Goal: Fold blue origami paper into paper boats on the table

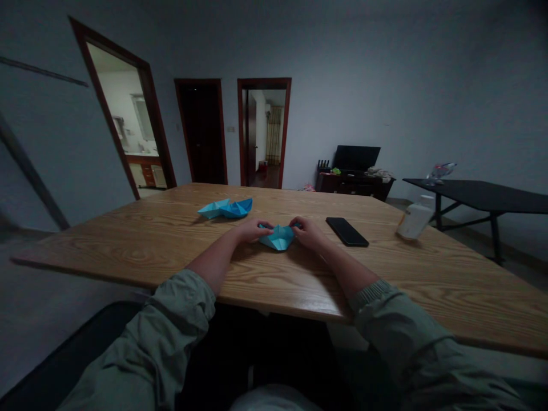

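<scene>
Between my two hands is a light blue folded paper boat (279,238), low over the wooden table. My left hand (253,230) pinches its left end, thumb on the near side. At the opposite end, my right hand (306,232) has its fingers closed on the paper. The fingertips behind the folds are partly hidden. Farther back and to the left, two more folded paper boats rest side by side: a pale blue one (214,209) and a deeper blue one (238,209). They touch or overlap; I cannot tell which.
A black phone (346,232) lies right of my right hand. Beyond it stands a white bottle (415,218). The wooden table (171,257) has its near edge just below my forearms. A black table (479,193) stands at the right, and a dark monitor (357,158) by the far wall.
</scene>
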